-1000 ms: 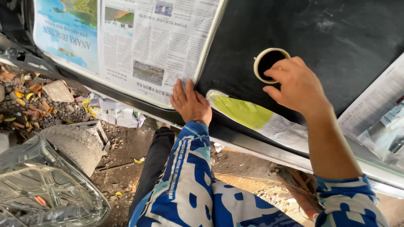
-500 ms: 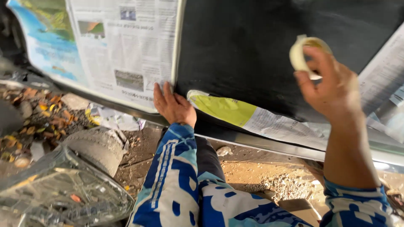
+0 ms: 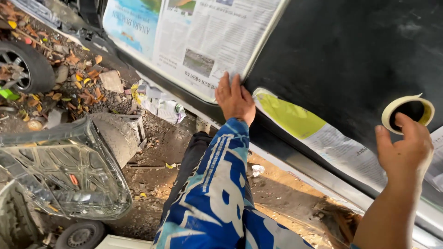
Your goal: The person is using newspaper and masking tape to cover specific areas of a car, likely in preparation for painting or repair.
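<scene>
Beside dark car panel (image 3: 360,50): left hand (image 3: 235,99) flat, pressing newspaper sheet (image 3: 203,41) corner against body; right hand (image 3: 404,150) grips masking tape roll (image 3: 408,113) near panel. One sheet up, second newspaper strip (image 3: 318,136) along sill; dark panel between appears unmasked, corner seemingly untaped.

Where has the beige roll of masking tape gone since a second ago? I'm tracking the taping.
Yes: the beige roll of masking tape moved right along the black panel, away from the yellow-green paper.
</scene>
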